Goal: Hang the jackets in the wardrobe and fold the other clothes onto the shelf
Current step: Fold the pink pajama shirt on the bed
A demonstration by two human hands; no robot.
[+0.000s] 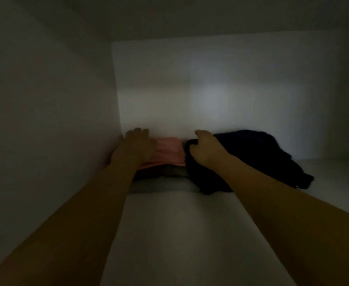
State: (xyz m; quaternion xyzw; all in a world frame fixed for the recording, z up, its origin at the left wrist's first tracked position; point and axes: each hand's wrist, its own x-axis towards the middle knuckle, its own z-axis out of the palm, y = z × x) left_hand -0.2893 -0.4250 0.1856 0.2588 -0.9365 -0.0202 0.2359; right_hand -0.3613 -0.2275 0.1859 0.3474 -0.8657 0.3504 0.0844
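Note:
Both my arms reach deep into a dim white wardrobe shelf (169, 234). A folded pink garment (169, 150) lies on top of a small stack at the back left corner, with a grey folded piece (165, 183) under it. My left hand (135, 146) rests flat on the pink garment's left part, fingers straight toward the back wall. A dark navy garment (258, 159) lies bunched to the right of the stack. My right hand (205, 148) grips the left edge of that dark garment, fingers curled round the cloth.
The left side wall (45, 120) stands close beside my left hand, and the back wall (221, 89) is just behind the clothes. Bare shelf board (334, 182) extends to the right of the dark garment and in front of the stack.

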